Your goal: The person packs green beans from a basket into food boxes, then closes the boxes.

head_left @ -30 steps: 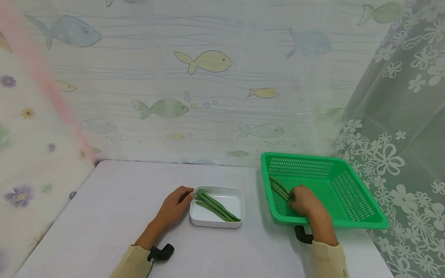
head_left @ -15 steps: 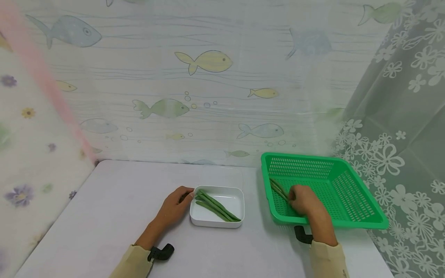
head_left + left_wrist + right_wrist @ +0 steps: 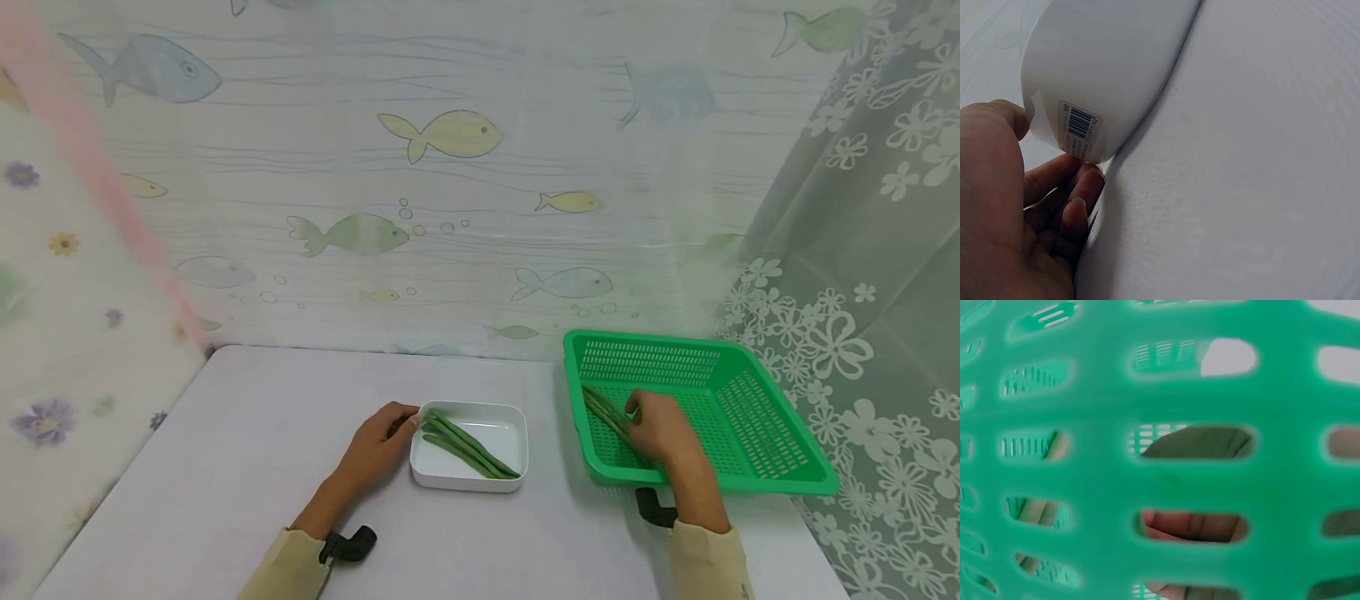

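Note:
Several green beans (image 3: 468, 446) lie slantwise in a small white rectangular dish (image 3: 506, 429). At the dish's left end, my left hand (image 3: 375, 446) holds the corner. In the left wrist view, its thumb touches the rim and its bent fingers meet the lower wall, below a barcode label (image 3: 1082, 124). My right hand (image 3: 660, 429) reaches into a green slotted plastic basket (image 3: 787, 479), its curled fingers on more green beans (image 3: 603, 408) along the basket's left side. Through the slots in the right wrist view, curled fingers (image 3: 1200, 526) show only in part; the basket wall hides the rest.
A white cloth covers the table (image 3: 262, 433). Behind it hangs a curtain printed with fish (image 3: 450, 250). A sheer flowered curtain (image 3: 847, 350) falls close to the basket's right side. Black wrist straps (image 3: 348, 546) sit on both wrists.
My right hand has shifted slightly at the beans in the basket, and more of their length shows beneath it. My left hand and the dish have stayed in place.

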A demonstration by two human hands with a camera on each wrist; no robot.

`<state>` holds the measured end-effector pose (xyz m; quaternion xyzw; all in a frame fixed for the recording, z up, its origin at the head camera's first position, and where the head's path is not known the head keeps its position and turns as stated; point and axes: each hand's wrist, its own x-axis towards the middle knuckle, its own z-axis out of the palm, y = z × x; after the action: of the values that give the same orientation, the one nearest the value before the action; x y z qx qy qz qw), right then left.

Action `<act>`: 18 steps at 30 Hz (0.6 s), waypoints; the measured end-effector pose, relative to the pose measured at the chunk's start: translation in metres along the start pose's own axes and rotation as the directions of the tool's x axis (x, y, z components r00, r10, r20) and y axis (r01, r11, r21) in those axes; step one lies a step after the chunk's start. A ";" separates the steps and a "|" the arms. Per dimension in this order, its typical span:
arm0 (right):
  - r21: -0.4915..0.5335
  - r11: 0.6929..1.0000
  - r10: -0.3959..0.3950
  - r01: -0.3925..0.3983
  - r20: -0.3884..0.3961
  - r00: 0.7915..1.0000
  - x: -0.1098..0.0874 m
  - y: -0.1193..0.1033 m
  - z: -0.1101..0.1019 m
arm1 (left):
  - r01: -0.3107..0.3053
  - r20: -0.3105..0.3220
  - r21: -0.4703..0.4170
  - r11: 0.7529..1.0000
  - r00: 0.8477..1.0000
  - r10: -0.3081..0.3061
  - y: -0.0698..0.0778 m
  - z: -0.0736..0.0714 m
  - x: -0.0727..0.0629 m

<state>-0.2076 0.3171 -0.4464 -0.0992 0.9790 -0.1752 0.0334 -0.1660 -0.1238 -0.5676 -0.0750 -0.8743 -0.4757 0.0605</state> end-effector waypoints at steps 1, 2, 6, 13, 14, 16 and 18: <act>-0.003 1.000 0.002 -0.002 -0.004 1.000 0.000 0.000 -0.001 | 0.000 0.000 0.000 1.000 1.000 0.000 0.000 0.000 0.000; -0.007 1.000 0.000 0.000 -0.012 1.000 0.000 0.000 -0.001 | -0.001 0.000 0.001 1.000 1.000 0.001 0.000 0.000 0.000; -0.010 1.000 -0.010 0.010 -0.032 0.999 -0.003 -0.002 -0.004 | -0.002 0.002 0.006 1.000 1.000 0.002 0.000 0.001 0.001; 0.021 1.000 -0.012 0.014 -0.057 0.998 -0.009 -0.007 -0.012 | 0.002 0.004 0.005 1.000 1.000 -0.002 -0.001 0.001 0.001; 0.021 1.000 -0.015 0.017 -0.065 0.998 -0.009 -0.008 -0.014 | 0.000 0.003 0.005 1.000 1.000 0.000 -0.001 0.001 0.001; 0.015 1.000 -0.024 0.025 -0.080 0.997 -0.011 -0.011 -0.017 | -0.001 0.001 0.006 1.000 1.000 0.001 -0.001 0.000 0.000; 0.015 0.999 -0.031 0.033 -0.094 0.995 -0.014 -0.015 -0.021 | -0.003 -0.001 0.010 1.000 1.000 0.003 -0.001 0.000 0.000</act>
<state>-0.1936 0.3136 -0.4214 -0.1063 0.9763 -0.1881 -0.0147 -0.1663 -0.1242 -0.5681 -0.0756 -0.8766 -0.4711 0.0618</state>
